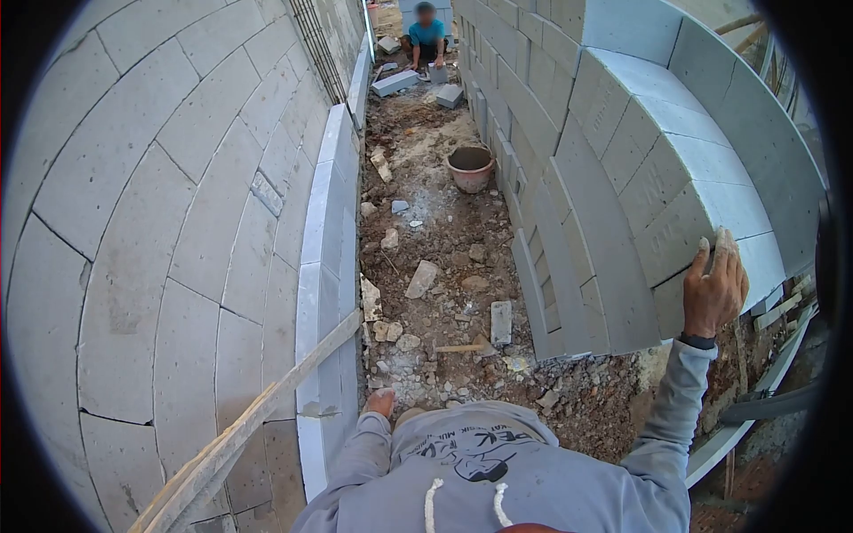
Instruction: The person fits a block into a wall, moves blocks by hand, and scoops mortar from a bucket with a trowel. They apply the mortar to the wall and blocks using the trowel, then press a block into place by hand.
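Observation:
My right hand (715, 282) rests on the near end of a stacked block wall (697, 218), fingers stretched over its edge and pale dust on the fingertips. It holds nothing. Low beside the left block wall (133, 266), my left hand (380, 402) shows only in part past the grey sleeve; its fingers are too hidden to make out. Near it are a row of pale blocks (327, 302) along the wall's foot and a slanting wooden board (258, 422).
A bucket (471, 169) of grey material stands on the rubble-strewn ground (435, 240). A hammer-like tool (460, 348) and a loose block (501, 322) lie nearer. Far ahead, a person (427, 37) in blue crouches among blocks (395, 83). Planks and poles (751, 444) are at right.

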Action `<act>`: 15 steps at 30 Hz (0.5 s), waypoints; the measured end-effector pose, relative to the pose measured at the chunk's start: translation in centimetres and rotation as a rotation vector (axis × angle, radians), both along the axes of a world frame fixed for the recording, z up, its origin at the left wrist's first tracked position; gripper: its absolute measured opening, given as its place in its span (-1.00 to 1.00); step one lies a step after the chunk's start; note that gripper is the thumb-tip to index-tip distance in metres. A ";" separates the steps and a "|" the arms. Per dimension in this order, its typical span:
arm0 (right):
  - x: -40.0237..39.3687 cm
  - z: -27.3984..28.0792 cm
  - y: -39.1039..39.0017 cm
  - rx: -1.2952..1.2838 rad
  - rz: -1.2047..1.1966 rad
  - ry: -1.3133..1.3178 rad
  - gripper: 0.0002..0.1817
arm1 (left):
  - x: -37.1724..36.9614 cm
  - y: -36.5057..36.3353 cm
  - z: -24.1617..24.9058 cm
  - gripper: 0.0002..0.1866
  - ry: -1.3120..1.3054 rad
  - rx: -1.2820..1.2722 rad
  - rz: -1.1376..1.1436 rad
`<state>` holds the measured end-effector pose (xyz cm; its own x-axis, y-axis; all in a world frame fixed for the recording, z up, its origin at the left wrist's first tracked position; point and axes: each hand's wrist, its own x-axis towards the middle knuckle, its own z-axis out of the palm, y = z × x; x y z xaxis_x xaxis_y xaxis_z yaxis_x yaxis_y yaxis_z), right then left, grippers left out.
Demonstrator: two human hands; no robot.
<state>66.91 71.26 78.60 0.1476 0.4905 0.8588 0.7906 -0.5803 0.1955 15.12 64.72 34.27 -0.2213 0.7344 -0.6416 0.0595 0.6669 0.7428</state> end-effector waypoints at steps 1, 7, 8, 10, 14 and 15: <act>0.0 0.0 0.0 -0.003 0.006 -0.004 -0.68 | 0.0 -0.1 -0.5 -0.68 0.021 0.003 -0.022; -0.2 0.1 0.0 -0.008 0.008 -0.018 -0.68 | -1.0 0.5 -2.5 -0.64 0.097 0.030 -0.215; -0.2 0.1 -0.1 -0.009 0.005 -0.020 -0.68 | -0.8 0.5 -2.3 -0.64 0.096 0.027 -0.215; 0.0 0.0 0.0 -0.010 0.006 -0.026 -0.67 | -0.1 0.4 -1.1 -0.65 -0.045 0.034 -0.038; -0.1 0.0 0.0 -0.007 0.005 -0.041 -0.67 | -0.8 0.2 -3.8 -0.71 -0.132 0.038 -0.018; -0.1 0.0 0.0 -0.008 0.006 -0.041 -0.67 | -0.7 0.2 -3.4 -0.71 -0.112 0.054 -0.046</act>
